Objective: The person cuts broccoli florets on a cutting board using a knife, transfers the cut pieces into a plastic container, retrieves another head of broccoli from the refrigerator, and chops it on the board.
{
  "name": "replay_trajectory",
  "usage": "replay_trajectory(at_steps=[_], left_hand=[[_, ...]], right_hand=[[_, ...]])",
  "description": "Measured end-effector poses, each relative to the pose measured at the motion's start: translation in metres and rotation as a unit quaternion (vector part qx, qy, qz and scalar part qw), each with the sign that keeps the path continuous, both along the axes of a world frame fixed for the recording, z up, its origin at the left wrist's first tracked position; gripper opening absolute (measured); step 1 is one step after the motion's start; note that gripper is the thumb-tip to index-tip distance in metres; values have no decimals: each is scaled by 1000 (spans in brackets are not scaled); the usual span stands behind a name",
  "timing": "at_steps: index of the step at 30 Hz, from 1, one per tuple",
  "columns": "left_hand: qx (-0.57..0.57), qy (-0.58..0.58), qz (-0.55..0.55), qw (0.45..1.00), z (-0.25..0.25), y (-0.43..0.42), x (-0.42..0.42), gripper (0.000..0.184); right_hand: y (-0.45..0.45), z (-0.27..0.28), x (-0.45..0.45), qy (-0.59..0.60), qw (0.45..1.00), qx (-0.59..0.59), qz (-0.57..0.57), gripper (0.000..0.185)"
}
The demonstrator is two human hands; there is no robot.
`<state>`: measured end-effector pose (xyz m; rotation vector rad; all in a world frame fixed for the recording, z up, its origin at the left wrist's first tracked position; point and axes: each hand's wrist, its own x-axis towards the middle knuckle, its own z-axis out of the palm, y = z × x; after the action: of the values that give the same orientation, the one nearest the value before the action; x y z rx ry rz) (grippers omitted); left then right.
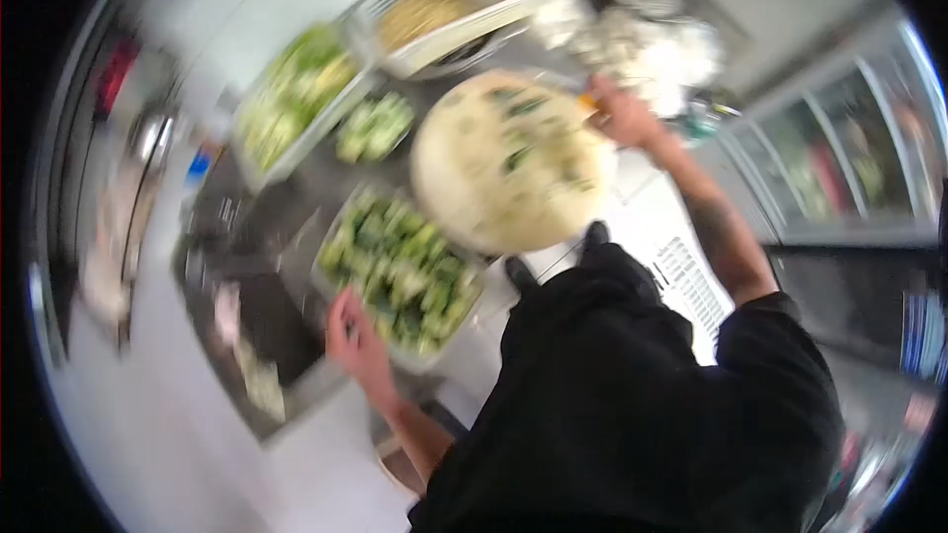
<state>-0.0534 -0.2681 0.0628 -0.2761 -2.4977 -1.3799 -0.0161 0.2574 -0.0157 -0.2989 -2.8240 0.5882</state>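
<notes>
Left hand: my left hand [355, 336] is at the near left edge of the tray, fingers bent; the blur means I cannot tell whether it grasps the rim or only rests beside it.
Right hand: my right hand [624, 116] is at the far right edge of the board, next to a small orange thing [589, 105]; I cannot tell whether I grasp it.
Tray: the tray [420, 363] sits on the dark counter [296, 222], just left of the board and nearer me.
Green pieces: the green pieces [400, 266] cover the tray from side to side, so I judge most of the cutting done.
Round board: on the board [459, 188] lie only a few green scraps [518, 158], so clearing those looks like what is left here.
Small pile: pale green chunks [373, 128] sit between the tray and a box of leafy greens [296, 89]; whether they need more work, I cannot tell.
</notes>
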Motion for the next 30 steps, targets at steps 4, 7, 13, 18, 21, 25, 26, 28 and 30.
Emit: replay_trajectory(at_steps=[4,7,13,18,21,25,26,28,30], left_hand=[[83,-55,-178,979,2,95,-1,22],[-3,-38,-337,941,31,191,6,19],[18,-2,-665,747,52,466,95,21],[-44,-21,-820,570,13,660,215,36],[-112,38,-844,523,28,759,248,43],[5,3,-851,525,-15,1069,194,51],[-62,343,-734,583,-16,1184,164,62],[-5,182,-639,747,56,1230,198,98],[-20,78,-639,765,92,1260,213,106]], right_hand=[[-1,20,152,25,979,-149,-136,40],[-5,2,263,-20,934,-186,-303,35],[-4,-193,477,15,788,-214,-577,32],[-29,-268,559,-20,634,-246,-732,33],[-69,-268,573,80,386,-482,-783,45],[-144,-331,580,94,273,-523,-802,45],[-168,-330,576,112,231,-521,-814,46],[-193,-323,566,135,175,-526,-821,46],[-226,-285,535,243,35,-491,-836,49]])
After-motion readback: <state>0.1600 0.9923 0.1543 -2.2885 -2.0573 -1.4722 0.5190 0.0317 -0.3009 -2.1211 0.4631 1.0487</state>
